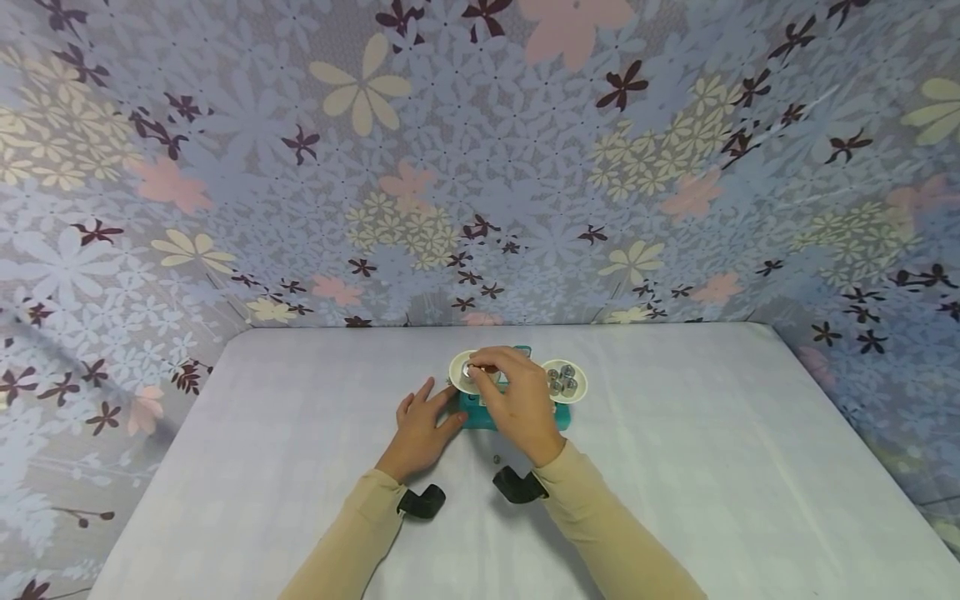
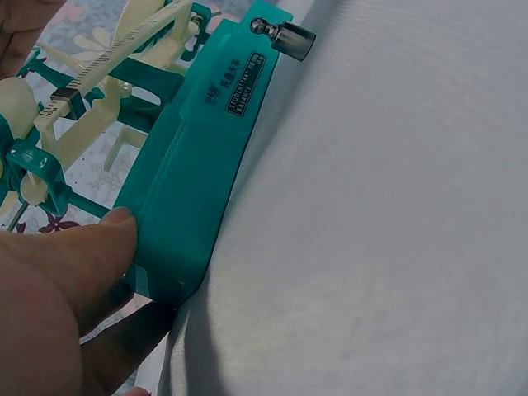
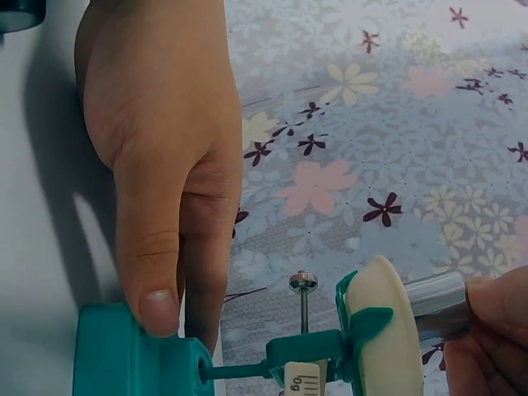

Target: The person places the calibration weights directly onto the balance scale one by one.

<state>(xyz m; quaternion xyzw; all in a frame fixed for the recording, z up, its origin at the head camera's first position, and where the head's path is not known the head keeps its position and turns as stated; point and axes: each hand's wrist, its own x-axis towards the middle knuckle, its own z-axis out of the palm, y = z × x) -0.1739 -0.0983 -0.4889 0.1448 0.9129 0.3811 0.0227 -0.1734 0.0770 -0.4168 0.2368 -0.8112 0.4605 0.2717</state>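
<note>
A green balance (image 1: 476, 417) with cream pans stands at the far middle of the table. My left hand (image 1: 420, 429) is at its left end, thumb (image 2: 115, 239) resting on the green base and the other fingers extended around the end. My right hand (image 1: 517, 400) reaches over the balance, pinching a shiny metal cylindrical weight (image 3: 437, 305) at the left pan (image 3: 384, 330). Several metal weights (image 1: 562, 381) sit in the right pan (image 1: 582, 393). One small knobbed weight (image 2: 293, 40) is on the table in front of the base.
A white cloth covers the table (image 1: 675, 467), with flower-patterned fabric (image 1: 480, 167) rising behind and at both sides. Black wrist mounts (image 1: 423, 502) stick out from both sleeves. The balance's scale beam (image 2: 107, 62) carries a dark slider.
</note>
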